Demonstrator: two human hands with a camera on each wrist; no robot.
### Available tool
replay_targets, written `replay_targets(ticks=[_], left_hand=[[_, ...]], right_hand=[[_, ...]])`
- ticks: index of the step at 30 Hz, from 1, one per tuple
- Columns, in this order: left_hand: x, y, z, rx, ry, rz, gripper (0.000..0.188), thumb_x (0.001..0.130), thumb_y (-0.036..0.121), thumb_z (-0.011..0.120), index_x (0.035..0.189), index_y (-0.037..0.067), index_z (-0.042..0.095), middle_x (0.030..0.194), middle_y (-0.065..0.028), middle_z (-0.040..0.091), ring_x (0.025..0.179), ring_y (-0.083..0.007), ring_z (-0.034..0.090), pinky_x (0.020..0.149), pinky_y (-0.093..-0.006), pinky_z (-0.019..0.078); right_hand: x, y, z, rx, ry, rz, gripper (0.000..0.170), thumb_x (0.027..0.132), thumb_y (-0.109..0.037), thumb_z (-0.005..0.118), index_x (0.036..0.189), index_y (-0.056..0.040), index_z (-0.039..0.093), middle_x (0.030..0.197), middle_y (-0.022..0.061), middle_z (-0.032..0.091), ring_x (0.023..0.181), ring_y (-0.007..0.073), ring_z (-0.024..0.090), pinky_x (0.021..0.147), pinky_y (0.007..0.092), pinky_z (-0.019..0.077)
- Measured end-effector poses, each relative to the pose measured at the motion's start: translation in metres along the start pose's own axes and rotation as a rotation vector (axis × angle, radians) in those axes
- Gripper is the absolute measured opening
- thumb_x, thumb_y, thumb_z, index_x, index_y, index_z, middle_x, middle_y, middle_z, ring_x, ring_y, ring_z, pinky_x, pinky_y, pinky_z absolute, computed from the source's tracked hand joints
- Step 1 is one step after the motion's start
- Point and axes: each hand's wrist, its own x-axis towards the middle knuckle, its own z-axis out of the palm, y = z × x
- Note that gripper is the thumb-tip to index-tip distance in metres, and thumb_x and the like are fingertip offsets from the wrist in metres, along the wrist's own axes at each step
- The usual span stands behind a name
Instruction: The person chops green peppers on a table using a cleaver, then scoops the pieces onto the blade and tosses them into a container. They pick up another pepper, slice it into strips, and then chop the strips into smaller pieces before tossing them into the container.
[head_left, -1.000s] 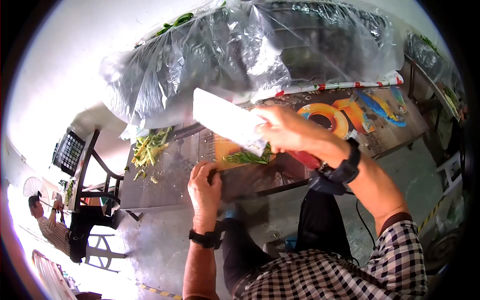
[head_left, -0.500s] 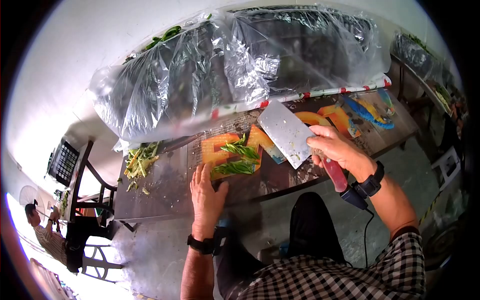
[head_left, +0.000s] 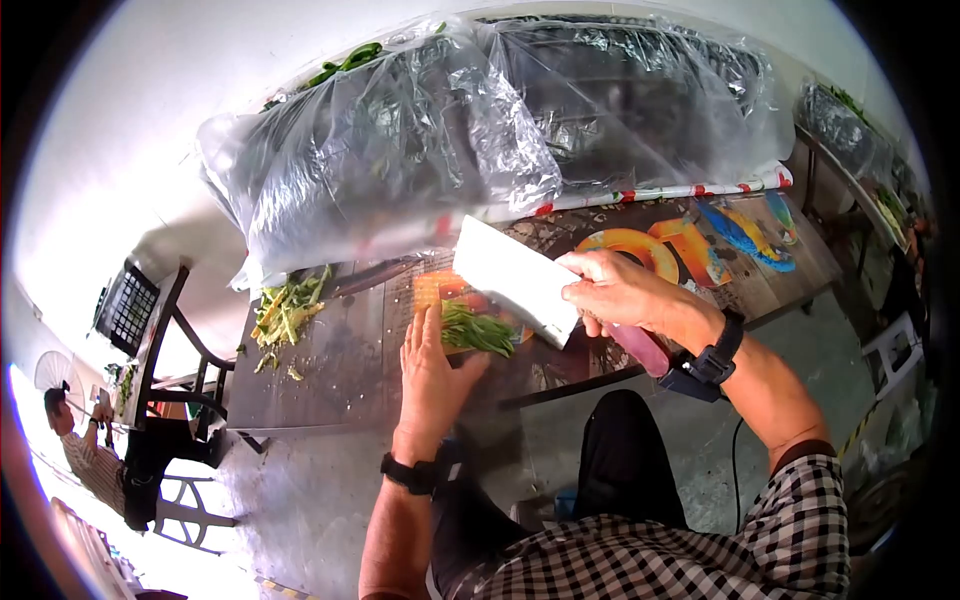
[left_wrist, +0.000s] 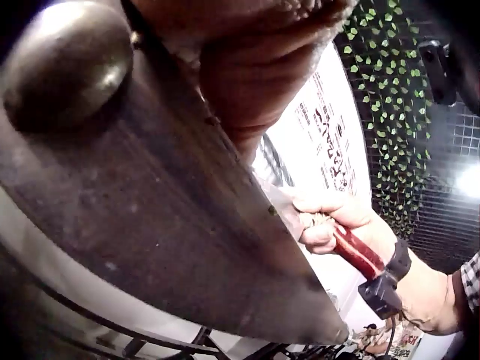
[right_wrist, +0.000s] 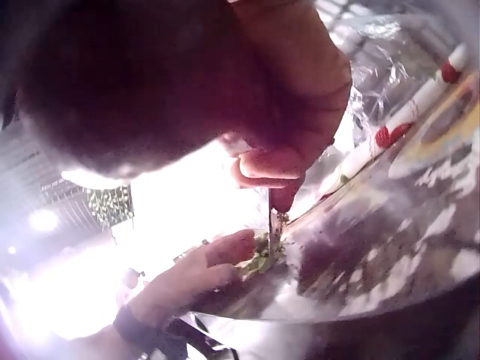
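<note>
My right hand (head_left: 625, 295) grips a broad cleaver (head_left: 515, 280) by its red handle (head_left: 642, 350), thumb and fingers close to the blade. Glare whitens the blade, which slants over the table just right of a small heap of cut green leaves (head_left: 475, 330). At the heap's left side lies my left hand (head_left: 432, 372), fingers extended and thumb spread toward the leaves. In the right wrist view the blade's edge (right_wrist: 274, 232) stands beside the greens, with the left hand's fingertips close to them. The table's edge fills much of the left wrist view.
Yellowish-green trimmings (head_left: 288, 315) lie on the table's (head_left: 320, 390) left end. Along the back runs a long plastic-covered stack (head_left: 400, 160). A seated person (head_left: 85, 440) is at another table on the far left. A white stool (head_left: 893, 345) stands at the right.
The cleaver swung right off the leaves, then came partway back left, blade tilted into glare. Two spread bunches of leaves are now one heap. My left hand moved slightly right.
</note>
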Motion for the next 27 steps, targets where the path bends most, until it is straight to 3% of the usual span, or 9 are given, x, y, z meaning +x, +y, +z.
replay_targets(ticks=[2, 7, 14, 18, 20, 22, 27], left_hand=[[0.010, -0.007, -0.001, -0.059, -0.002, 0.032, 0.072, 0.083, 0.023, 0.071, 0.144, 0.000, 0.040, 0.146, -0.0266, 0.042, 0.136, -0.0406, 0.039, 0.113, -0.0448, 0.0323], [0.034, -0.019, 0.002, -0.206, -0.034, 0.098, 0.049, 0.093, 0.021, 0.056, 0.135, -0.002, 0.048, 0.139, -0.0230, 0.049, 0.130, -0.0415, 0.044, 0.108, -0.0467, 0.0357], [0.036, -0.011, 0.028, -0.005, -0.050, 0.099, 0.046, 0.095, 0.021, 0.050, 0.135, -0.002, 0.048, 0.137, -0.0229, 0.051, 0.131, -0.0395, 0.045, 0.110, -0.0457, 0.0333], [0.031, -0.006, 0.019, -0.230, -0.081, 0.035, 0.044, 0.095, 0.019, 0.050, 0.134, -0.002, 0.049, 0.137, -0.0256, 0.051, 0.130, -0.0402, 0.046, 0.110, -0.0454, 0.0348], [0.031, -0.007, 0.018, -0.286, -0.044, 0.009, 0.044, 0.095, 0.018, 0.050, 0.134, -0.003, 0.049, 0.137, -0.0265, 0.052, 0.130, -0.0404, 0.047, 0.110, -0.0453, 0.0356], [0.028, -0.003, 0.023, -0.238, 0.007, 0.024, 0.043, 0.096, 0.017, 0.050, 0.134, -0.004, 0.049, 0.136, -0.0269, 0.053, 0.129, -0.0406, 0.048, 0.109, -0.0453, 0.0365], [0.024, 0.000, 0.036, -0.198, 0.116, 0.004, 0.045, 0.096, 0.018, 0.051, 0.134, -0.006, 0.048, 0.137, -0.0314, 0.049, 0.129, -0.0452, 0.045, 0.110, -0.0482, 0.0349]], right_hand=[[-0.004, 0.003, -0.004, -0.067, 0.053, 0.030, 0.032, 0.094, -0.012, 0.053, 0.120, 0.0047, 0.058, 0.079, 0.0042, 0.063, 0.056, 0.0096, 0.060, 0.050, 0.0244, 0.0462], [-0.027, 0.026, -0.018, 0.252, 0.110, 0.116, 0.030, 0.094, -0.015, 0.053, 0.118, 0.0020, 0.058, 0.078, 0.0038, 0.061, 0.056, 0.0101, 0.059, 0.047, 0.0262, 0.0476], [-0.052, 0.041, 0.024, 0.443, 0.221, 0.178, 0.029, 0.096, -0.014, 0.053, 0.121, -0.0009, 0.054, 0.081, 0.0029, 0.059, 0.058, 0.0098, 0.060, 0.047, 0.0230, 0.0494], [-0.041, 0.041, 0.047, 0.447, 0.193, 0.156, 0.015, 0.097, -0.014, 0.052, 0.105, -0.0016, 0.052, 0.077, 0.0037, 0.057, 0.058, 0.0104, 0.061, 0.045, 0.0246, 0.0490], [-0.035, 0.033, 0.056, 0.459, 0.158, 0.156, 0.014, 0.096, -0.013, 0.052, 0.089, -0.0041, 0.044, 0.073, 0.0052, 0.055, 0.056, 0.0120, 0.062, 0.043, 0.0258, 0.0487], [-0.027, 0.032, 0.070, 0.493, 0.174, 0.132, 0.014, 0.097, -0.013, 0.052, 0.090, -0.0038, 0.044, 0.071, 0.0043, 0.054, 0.056, 0.0124, 0.062, 0.043, 0.0260, 0.0489], [-0.001, 0.031, 0.102, 0.573, 0.131, 0.152, 0.023, 0.095, -0.010, 0.050, 0.114, 0.0007, 0.051, 0.080, 0.0036, 0.055, 0.059, 0.0130, 0.062, 0.047, 0.0271, 0.0495]])
